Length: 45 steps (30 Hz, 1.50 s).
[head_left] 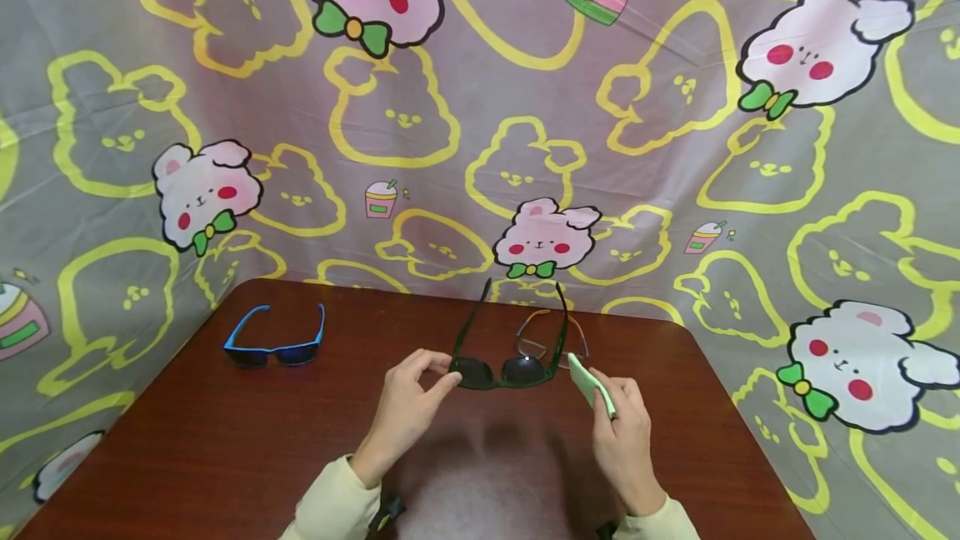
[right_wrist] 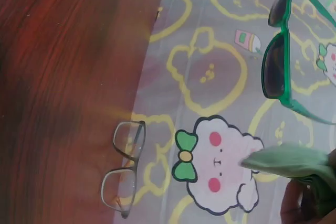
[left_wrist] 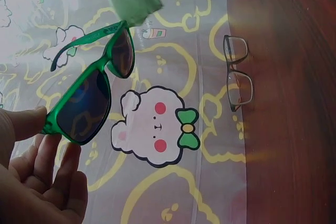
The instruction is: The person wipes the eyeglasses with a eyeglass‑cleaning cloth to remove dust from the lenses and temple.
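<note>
Nearest to my head view: two puffy cream sleeves (head_left: 333,502), one per arm. Left hand (head_left: 408,394) next: thumb above, fingers below, clamped on one outer front corner of the green plastic sunglasses with dark lenses (head_left: 522,370). Grip sits at the left end only, by the hinge; bridge, both lenses and the far corner stick out free to the right of it. I see the sunglasses held up off the table, both temples unfolded, pointing away from the person.

Right hand (head_left: 626,432): thumb and fingers together on a folded light-green cloth (head_left: 592,386). Cloth's free end pokes out of that grip toward the sunglasses' ungripped corner, just beside it; the right wrist view shows me a gap.

Farther: thin-framed eyeglasses with clear lenses (left_wrist: 231,68), on the table near its back edge, partly behind the sunglasses in my head view. Blue-framed sunglasses with dark lenses (head_left: 273,352) well off left, temples open, on the glossy red-brown wooden table (head_left: 210,440). Farthest: grey fabric backdrop with rabbit prints (head_left: 457,182).
</note>
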Tool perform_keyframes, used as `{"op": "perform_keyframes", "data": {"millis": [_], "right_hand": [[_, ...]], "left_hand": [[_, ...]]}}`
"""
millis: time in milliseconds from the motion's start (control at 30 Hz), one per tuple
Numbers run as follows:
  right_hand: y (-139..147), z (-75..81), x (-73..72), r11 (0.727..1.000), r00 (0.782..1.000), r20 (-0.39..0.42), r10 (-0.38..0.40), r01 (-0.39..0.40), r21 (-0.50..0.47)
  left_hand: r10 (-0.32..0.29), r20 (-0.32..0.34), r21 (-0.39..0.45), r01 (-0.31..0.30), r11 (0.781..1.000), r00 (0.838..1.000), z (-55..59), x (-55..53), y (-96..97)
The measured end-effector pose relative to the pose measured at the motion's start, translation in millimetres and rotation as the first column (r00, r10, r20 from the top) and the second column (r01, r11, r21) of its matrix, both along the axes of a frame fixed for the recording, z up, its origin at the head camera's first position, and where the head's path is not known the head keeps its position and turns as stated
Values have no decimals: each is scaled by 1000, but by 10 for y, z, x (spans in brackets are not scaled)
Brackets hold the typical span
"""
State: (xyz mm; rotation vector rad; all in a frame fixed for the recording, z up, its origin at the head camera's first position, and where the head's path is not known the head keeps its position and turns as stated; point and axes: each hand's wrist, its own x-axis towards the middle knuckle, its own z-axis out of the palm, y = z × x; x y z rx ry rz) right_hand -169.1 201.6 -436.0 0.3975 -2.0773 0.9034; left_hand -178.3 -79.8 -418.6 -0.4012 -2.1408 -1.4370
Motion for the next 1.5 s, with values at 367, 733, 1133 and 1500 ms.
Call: {"op": "perform_keyframes", "data": {"millis": [367,733,1133,1500], "right_hand": [[-106,58,-52,962,971,148,-189,213,-170],[-298,44,-45,980,997,30,-66,70,-187],[-344,14,-51,979,997,-10,73,-74,-189],[-333,13,-33,990,995,-25,93,-95,-106]], "left_hand": [[-46,58,-5,46,999,997,-24,25,53],[-58,74,-20,60,998,996,-12,42,114],[-64,38,-19,65,998,997,7,28,128],[-56,21,-5,56,998,998,16,31,127]]}}
